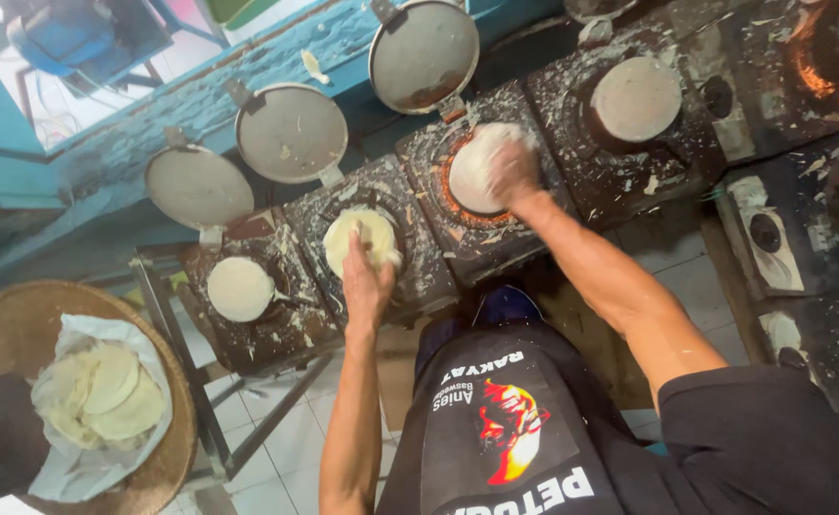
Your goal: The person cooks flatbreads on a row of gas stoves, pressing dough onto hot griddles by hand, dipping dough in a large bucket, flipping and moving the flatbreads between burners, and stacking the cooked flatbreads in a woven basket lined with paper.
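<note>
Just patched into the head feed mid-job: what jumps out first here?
A row of black, flour-spattered stoves crosses the frame, and each hand is down on a pale dough round: the left hand on one at centre, the right hand on the next, ringed by an orange glow. Round metal lids stand open behind, and a woven basket of stacked flatbreads sits lower left.

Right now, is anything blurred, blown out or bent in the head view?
Head view: the right hand is motion-blurred over its flatbread; the window at top left is blown out; wide-angle bending curves the edges; the left hand is fairly sharp.
</note>
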